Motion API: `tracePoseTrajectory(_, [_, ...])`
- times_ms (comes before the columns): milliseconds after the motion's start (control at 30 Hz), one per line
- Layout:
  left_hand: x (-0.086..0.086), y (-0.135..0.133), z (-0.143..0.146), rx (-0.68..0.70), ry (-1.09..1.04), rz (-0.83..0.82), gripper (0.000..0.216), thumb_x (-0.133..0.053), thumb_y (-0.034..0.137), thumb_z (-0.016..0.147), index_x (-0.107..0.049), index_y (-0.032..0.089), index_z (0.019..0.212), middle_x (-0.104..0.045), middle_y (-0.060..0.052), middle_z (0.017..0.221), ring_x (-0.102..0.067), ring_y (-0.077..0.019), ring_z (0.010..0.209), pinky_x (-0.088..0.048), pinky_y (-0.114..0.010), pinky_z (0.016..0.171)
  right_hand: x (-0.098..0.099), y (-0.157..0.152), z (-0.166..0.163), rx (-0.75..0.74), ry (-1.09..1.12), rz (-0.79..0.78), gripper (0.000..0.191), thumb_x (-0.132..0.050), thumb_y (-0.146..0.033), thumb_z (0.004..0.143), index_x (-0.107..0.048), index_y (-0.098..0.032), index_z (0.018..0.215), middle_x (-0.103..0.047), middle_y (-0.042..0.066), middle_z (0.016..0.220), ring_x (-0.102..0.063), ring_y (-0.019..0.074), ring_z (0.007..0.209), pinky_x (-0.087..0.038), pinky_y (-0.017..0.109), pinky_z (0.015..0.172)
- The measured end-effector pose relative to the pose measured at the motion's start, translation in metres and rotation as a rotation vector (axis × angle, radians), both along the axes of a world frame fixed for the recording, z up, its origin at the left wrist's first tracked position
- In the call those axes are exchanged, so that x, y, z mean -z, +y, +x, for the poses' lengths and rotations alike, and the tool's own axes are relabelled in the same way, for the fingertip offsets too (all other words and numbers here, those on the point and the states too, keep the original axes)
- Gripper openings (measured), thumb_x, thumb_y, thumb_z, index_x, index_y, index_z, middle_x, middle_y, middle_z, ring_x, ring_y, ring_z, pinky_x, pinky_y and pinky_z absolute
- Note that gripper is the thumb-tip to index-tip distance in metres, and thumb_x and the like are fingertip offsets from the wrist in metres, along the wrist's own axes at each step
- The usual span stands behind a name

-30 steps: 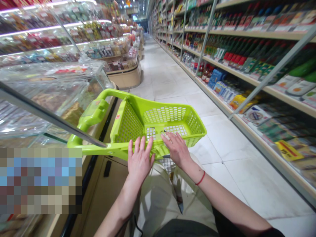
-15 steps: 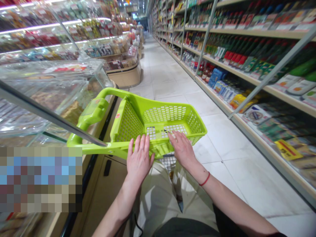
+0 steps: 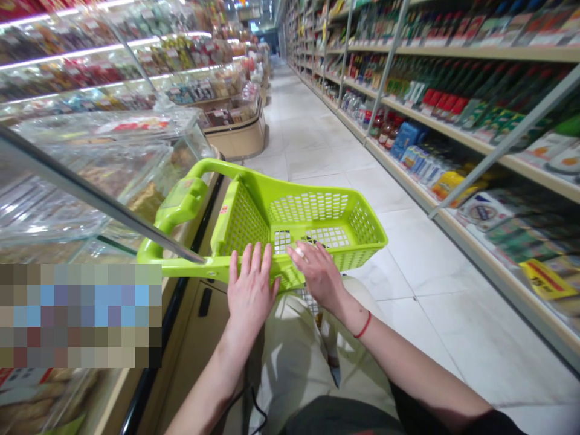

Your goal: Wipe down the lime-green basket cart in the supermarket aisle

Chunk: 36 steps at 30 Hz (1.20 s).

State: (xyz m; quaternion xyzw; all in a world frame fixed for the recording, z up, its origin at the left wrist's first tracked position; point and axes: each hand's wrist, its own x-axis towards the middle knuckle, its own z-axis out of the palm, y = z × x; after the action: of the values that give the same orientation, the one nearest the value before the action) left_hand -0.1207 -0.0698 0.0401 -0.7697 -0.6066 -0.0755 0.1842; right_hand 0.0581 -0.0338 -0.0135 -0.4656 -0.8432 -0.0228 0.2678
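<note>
A lime-green plastic shopping cart stands sideways in front of me, its handle to the left. Its perforated basket holds nothing that I can make out. My left hand lies on the cart's near rim, palm down, fingers stretched and thumb apart. Just to its right, my right hand is over the same rim with fingers loosely bent and not closed round anything visible. A ring shows on that hand, and a red cord circles the wrist. The palms are hidden.
Glass-sided food bins with a slanting metal bar stand close on the left. Shelves of bottles and packets line the right. A tiled aisle runs ahead between them. A blurred patch covers the lower left.
My right hand has shifted left along the rim toward my left hand, its fingers more bent. The left hand stays on the rim. The view has swung slightly, moving the scene right.
</note>
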Motion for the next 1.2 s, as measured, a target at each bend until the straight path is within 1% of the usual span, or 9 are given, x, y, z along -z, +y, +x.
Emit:
tracePoseTrajectory(200, [-0.001, -0.002, -0.003, -0.040, 0.014, 0.039, 0.062, -0.059, 0.038, 0.088, -0.043, 0.026, 0.146, -0.043, -0.014, 0.152, -0.034, -0.0367, 0.143, -0.016, -0.061, 0.119, 0.016, 0.003, 0.032, 0.084, -0.025, 0.051, 0.066, -0.042, 0.003, 0.083, -0.050, -0.024, 0.142, -0.053, 0.013, 0.144, -0.046, 0.0229, 0.134, -0.027, 0.051, 0.116])
tracePoseTrajectory(333, [-0.003, -0.004, -0.004, -0.044, 0.000, 0.039, 0.060, -0.057, 0.036, 0.088, -0.043, 0.025, 0.146, -0.044, -0.014, 0.152, -0.035, -0.0367, 0.143, -0.015, -0.063, 0.119, 0.016, 0.001, 0.036, 0.130, -0.024, 0.059, 0.067, -0.042, 0.005, 0.079, -0.052, -0.019, 0.140, -0.055, 0.015, 0.141, -0.047, 0.0248, 0.132, -0.029, 0.051, 0.116])
tracePoseTrajectory(467, [-0.001, -0.003, -0.006, -0.041, -0.066, 0.032, 0.066, -0.052, 0.034, 0.090, -0.033, 0.016, 0.151, -0.045, -0.015, 0.151, -0.035, -0.0337, 0.143, -0.015, -0.058, 0.121, 0.009, 0.000, 0.018, 0.176, 0.002, 0.054, 0.063, -0.041, 0.004, 0.079, -0.054, -0.014, 0.137, -0.057, 0.019, 0.137, -0.049, 0.0267, 0.129, -0.035, 0.050, 0.113])
tracePoseTrajectory(600, [0.002, -0.003, -0.008, -0.044, -0.101, 0.042, 0.071, -0.053, 0.036, 0.090, -0.031, 0.009, 0.151, -0.039, -0.016, 0.154, -0.027, -0.0339, 0.147, -0.015, -0.054, 0.122, -0.005, -0.001, -0.014, 0.114, 0.034, 0.039, 0.055, -0.042, -0.003, 0.087, -0.053, -0.015, 0.139, -0.058, 0.017, 0.136, -0.052, 0.0269, 0.126, -0.037, 0.048, 0.112])
tracePoseTrajectory(767, [0.000, -0.006, -0.010, -0.088, -0.076, 0.054, 0.064, -0.056, 0.039, 0.089, -0.040, 0.018, 0.148, -0.033, -0.016, 0.158, -0.021, -0.0388, 0.148, -0.010, -0.062, 0.120, -0.022, -0.003, -0.051, 0.030, 0.032, 0.008, 0.049, -0.042, -0.011, 0.093, -0.051, -0.016, 0.141, -0.056, 0.017, 0.138, -0.053, 0.0270, 0.124, -0.038, 0.046, 0.113])
tracePoseTrajectory(867, [-0.002, -0.007, -0.011, -0.095, -0.060, 0.058, 0.061, -0.055, 0.039, 0.090, -0.042, 0.022, 0.147, -0.035, -0.015, 0.157, -0.024, -0.0392, 0.148, -0.009, -0.065, 0.119, -0.024, -0.003, -0.057, 0.000, 0.026, 0.009, 0.050, -0.042, -0.013, 0.094, -0.048, -0.017, 0.144, -0.054, 0.017, 0.140, -0.053, 0.0266, 0.125, -0.037, 0.046, 0.113])
tracePoseTrajectory(1033, [0.000, -0.006, -0.011, -0.096, -0.088, 0.064, 0.065, -0.052, 0.038, 0.091, -0.037, 0.014, 0.149, -0.042, -0.016, 0.153, -0.029, -0.0366, 0.146, -0.008, -0.063, 0.121, -0.010, -0.001, -0.036, -0.071, 0.082, 0.043, 0.052, -0.039, -0.012, 0.096, -0.043, -0.022, 0.147, -0.052, 0.012, 0.143, -0.047, 0.0222, 0.132, -0.027, 0.048, 0.118])
tracePoseTrajectory(1133, [0.002, -0.005, -0.013, -0.086, -0.101, 0.071, 0.067, -0.050, 0.036, 0.092, -0.032, 0.009, 0.150, -0.042, -0.016, 0.152, -0.029, -0.0351, 0.146, -0.009, -0.061, 0.121, -0.002, 0.000, -0.017, -0.056, 0.092, 0.029, 0.055, -0.040, -0.006, 0.092, -0.047, -0.021, 0.145, -0.052, 0.012, 0.144, -0.045, 0.0225, 0.134, -0.027, 0.048, 0.118])
tracePoseTrajectory(1200, [0.001, -0.005, -0.014, -0.088, -0.107, 0.075, 0.065, -0.050, 0.036, 0.092, -0.035, 0.010, 0.149, -0.040, -0.017, 0.154, -0.027, -0.0354, 0.147, -0.011, -0.060, 0.121, 0.001, 0.000, -0.008, -0.019, 0.091, 0.023, 0.058, -0.040, -0.002, 0.089, -0.051, -0.021, 0.142, -0.054, 0.012, 0.142, -0.046, 0.0228, 0.133, -0.027, 0.049, 0.118])
